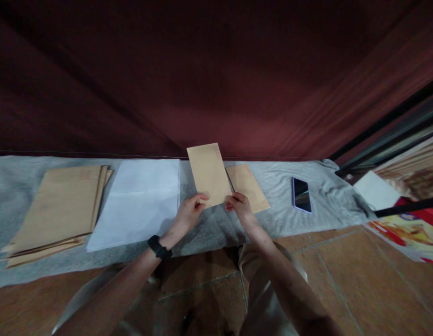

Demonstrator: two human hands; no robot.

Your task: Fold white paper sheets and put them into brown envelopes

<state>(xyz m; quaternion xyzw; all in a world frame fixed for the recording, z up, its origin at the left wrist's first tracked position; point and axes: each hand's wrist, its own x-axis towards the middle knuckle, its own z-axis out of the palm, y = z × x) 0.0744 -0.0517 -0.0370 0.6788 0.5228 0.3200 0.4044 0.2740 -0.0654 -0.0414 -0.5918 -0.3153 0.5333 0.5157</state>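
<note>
Both hands hold a small brown envelope (208, 172) upright by its lower edge above a grey cloth (216, 224). My left hand (190, 211) pinches the lower left corner; a black band sits on that wrist. My right hand (238, 205) pinches the lower right corner. Just behind and to the right, a second small brown envelope (249, 186) lies flat on the cloth, partly under my right hand.
A stack of white paper sheets (139, 200) lies left of the hands, and a pile of large brown envelopes (59, 210) further left. A phone (301, 194) lies on the cloth at right. A dark red curtain (216, 79) hangs behind. Tiled floor (342, 275) lies in front.
</note>
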